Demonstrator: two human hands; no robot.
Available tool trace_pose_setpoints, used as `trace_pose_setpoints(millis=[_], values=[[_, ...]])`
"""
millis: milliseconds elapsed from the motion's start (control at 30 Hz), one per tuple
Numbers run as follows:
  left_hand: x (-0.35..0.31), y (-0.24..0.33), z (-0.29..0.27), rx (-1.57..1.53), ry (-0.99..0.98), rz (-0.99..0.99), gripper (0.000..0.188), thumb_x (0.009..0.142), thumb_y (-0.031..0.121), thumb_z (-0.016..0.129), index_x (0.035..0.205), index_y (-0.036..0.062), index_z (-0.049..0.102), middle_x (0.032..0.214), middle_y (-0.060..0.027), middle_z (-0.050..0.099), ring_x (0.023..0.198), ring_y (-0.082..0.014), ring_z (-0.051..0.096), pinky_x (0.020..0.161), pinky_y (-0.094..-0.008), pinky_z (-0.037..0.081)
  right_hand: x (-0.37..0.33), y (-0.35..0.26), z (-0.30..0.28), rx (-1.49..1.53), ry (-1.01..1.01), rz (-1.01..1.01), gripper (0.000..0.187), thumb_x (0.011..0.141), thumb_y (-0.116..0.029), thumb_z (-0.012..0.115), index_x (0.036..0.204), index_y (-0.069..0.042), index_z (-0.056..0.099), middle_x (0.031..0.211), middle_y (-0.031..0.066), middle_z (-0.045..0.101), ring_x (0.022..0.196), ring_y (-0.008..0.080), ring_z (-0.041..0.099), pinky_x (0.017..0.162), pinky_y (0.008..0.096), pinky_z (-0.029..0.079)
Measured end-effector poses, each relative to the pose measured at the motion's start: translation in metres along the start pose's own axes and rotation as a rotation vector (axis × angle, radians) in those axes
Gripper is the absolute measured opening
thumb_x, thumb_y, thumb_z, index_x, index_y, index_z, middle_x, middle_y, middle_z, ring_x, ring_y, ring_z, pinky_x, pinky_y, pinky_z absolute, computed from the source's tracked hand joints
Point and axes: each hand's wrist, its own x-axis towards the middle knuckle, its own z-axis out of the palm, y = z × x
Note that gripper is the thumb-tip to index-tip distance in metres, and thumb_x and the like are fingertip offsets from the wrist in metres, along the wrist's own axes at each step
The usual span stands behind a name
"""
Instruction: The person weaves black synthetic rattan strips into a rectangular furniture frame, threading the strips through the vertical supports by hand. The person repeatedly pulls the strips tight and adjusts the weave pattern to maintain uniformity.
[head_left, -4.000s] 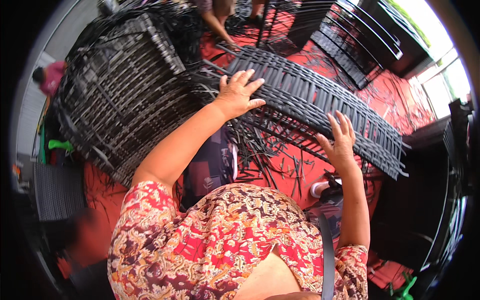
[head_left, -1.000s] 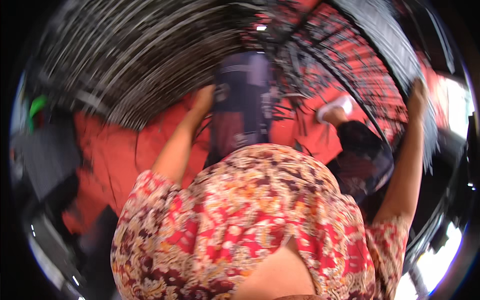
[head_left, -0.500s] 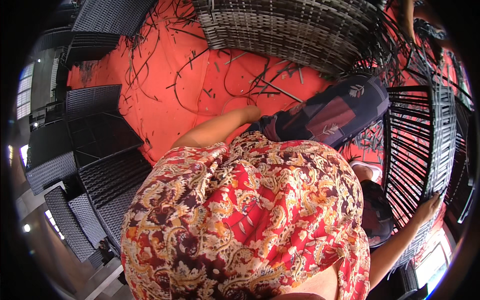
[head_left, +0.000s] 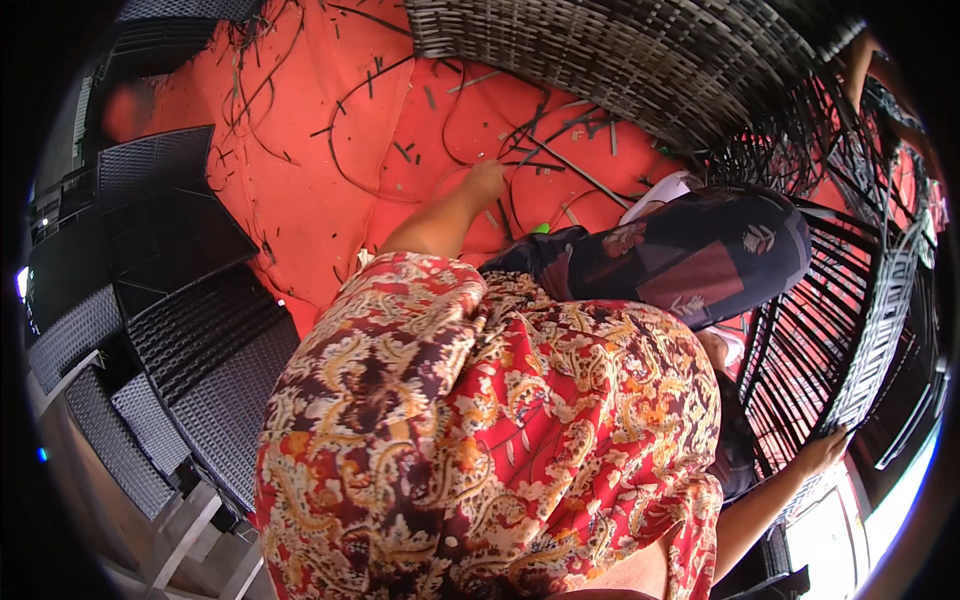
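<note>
My left hand reaches down over the red floor covering, beside loose dark strips. Its fingers point away from me and are too hard to make out to show whether they grasp a strip. On the right, my right hand is closed on the edge of a half-woven furniture frame, whose black strands run in rows with gaps between them. My bent leg in dark patterned trousers lies between the two hands. Loose strand ends stick out at the frame's far end.
A large grey-brown woven piece stands across the far side. Black woven furniture is stacked along the left. Another person's arm shows at the far right, by tangled strands. Scraps and curled strips litter the floor.
My left hand has moved farther away, toward the strips. My right hand has shifted slightly nearer and left, still on the frame, which leans a little differently. My knee has moved right.
</note>
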Motion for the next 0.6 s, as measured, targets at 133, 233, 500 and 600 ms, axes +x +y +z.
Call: trace_pose_setpoints(millis=[133, 233, 500, 600], values=[[0.036, 0.016, 0.005, -0.006, 0.018, -0.133, 0.036, 0.080, 0.021, 0.048, 0.113, 0.0115, 0.058, 0.124, -0.0145, 0.051, 0.122, -0.0305, 0.040, 0.096, -0.0426, 0.039, -0.016, -0.040, -0.039, 0.003, -0.042, 0.081, 0.044, 0.095, -0.033, 0.037, 0.122, -0.001, 0.051, 0.123, 0.0150, 0.052, 0.114, 0.0263, 0.049, 0.096, 0.0328, 0.037], [0.076, 0.005, 0.039, 0.126, -0.155, -0.131, 0.039, 0.083, 0.027, 0.045, 0.116, 0.0116, 0.057, 0.124, -0.0135, 0.051, 0.124, -0.0292, 0.038, 0.096, -0.0438, 0.039, -0.017, -0.041, -0.061, -0.026, -0.053, 0.034, 0.042, 0.096, -0.029, 0.036, 0.121, 0.001, 0.052, 0.122, 0.0149, 0.053, 0.113, 0.0252, 0.049, 0.097, 0.0322, 0.036], [0.059, 0.013, 0.011, -0.545, -0.198, -0.107, 0.040, 0.087, 0.024, 0.048, 0.124, 0.0069, 0.049, 0.100, -0.0131, 0.060, 0.075, -0.0218, 0.060, 0.062, -0.0370, 0.048, -0.036, -0.059, -0.072, 0.075, -0.012, 0.140, 0.040, 0.096, -0.028, 0.039, 0.120, 0.001, 0.052, 0.120, 0.0140, 0.054, 0.110, 0.0241, 0.050, 0.096, 0.0323, 0.037], [-0.011, 0.061, -0.046, -1.288, 0.006, -0.208, 0.032, 0.091, 0.019, 0.044, 0.120, 0.0046, 0.048, 0.081, -0.0113, 0.060, 0.043, -0.0128, 0.047, 0.040, -0.0279, 0.039, -0.025, -0.040, -0.069, 0.008, -0.042, 0.109, 0.040, 0.096, -0.030, 0.039, 0.118, 0.000, 0.054, 0.118, 0.0129, 0.055, 0.108, 0.0235, 0.052, 0.094, 0.0321, 0.039]])
